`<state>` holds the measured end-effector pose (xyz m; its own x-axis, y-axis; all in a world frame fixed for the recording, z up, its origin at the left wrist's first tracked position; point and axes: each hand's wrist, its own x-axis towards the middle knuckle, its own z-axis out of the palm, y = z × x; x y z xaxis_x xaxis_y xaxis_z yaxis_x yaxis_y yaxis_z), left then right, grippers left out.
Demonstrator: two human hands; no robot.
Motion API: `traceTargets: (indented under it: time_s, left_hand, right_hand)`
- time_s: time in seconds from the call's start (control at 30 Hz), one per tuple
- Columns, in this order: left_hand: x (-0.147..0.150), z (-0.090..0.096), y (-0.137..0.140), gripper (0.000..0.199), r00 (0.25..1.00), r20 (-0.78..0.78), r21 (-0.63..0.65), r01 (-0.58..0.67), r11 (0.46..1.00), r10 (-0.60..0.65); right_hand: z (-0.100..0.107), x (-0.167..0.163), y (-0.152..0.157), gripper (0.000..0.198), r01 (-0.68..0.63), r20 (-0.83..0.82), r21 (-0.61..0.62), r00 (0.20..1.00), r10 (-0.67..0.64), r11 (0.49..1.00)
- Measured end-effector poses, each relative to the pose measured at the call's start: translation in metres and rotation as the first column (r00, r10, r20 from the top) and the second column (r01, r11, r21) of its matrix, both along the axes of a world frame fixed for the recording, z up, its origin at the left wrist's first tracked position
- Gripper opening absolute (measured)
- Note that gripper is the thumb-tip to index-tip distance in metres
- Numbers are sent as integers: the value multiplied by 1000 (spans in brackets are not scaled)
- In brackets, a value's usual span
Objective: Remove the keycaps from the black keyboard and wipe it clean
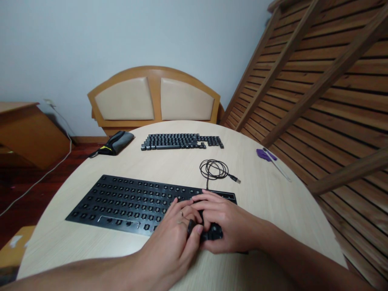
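A black keyboard (121, 198) lies at a slant on the table, most of its keycaps off and its switch sockets bare. My left hand (178, 228) is over its right part, with a dark keycap (190, 226) pinched by the thumb and bent fingers. Over the number-pad end, my right hand (226, 220) has its fingers curled against my left fingertips. What those right fingers hold is hidden. A few dark keycaps (215, 231) show beneath the right palm.
Removed keycaps (172, 141) sit in rows at the back of the round table (273, 210). A coiled USB cable (214, 169) lies behind the keyboard. A dark pouch (117, 142) is at back left; a purple item (263, 154) and thin white stick (279, 167) are at right.
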<state>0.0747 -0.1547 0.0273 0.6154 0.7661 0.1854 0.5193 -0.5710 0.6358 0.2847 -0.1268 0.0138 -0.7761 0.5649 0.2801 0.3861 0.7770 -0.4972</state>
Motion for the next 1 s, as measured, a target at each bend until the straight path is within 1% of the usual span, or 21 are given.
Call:
traceTargets:
  time_s: [0.13,0.3,0.37,0.57,0.67,0.77,0.83,0.93,1.0]
  left_hand:
    - [1,1,0,19,999,35,-1,11,1000,-11]
    - [-1,-2,9,23,994,98,8,54,999,-54]
    - [-2,-6,12,24,991,120,-21,56,998,-53]
    - [-5,-13,13,30,974,227,-132,26,991,4]
    - [-5,-12,12,35,965,261,-189,29,982,22]
    - [-6,-11,12,42,946,302,-280,-32,959,119]
    - [-5,-10,12,42,932,330,-312,-39,949,147]
    - [-6,-9,13,41,922,361,-307,-22,951,138]
    - [-8,-7,16,40,925,355,-269,-37,962,135]
  right_hand:
    - [0,0,0,13,-5,-17,19,1000,6,1000]
    - [-2,2,1,19,-19,-48,9,999,19,1000]
    - [-2,2,1,19,-22,-51,-9,998,21,1000]
    - [-1,1,1,20,-19,-54,-48,998,16,999]
    - [0,2,2,23,-22,-130,-84,991,10,996]
    - [0,4,4,27,1,-255,-139,966,-37,990]
    - [1,5,6,27,-1,-305,-153,951,-46,988]
    - [7,11,9,23,8,-328,-146,943,-56,989]
    - [12,17,12,19,66,-337,-128,935,-106,990]
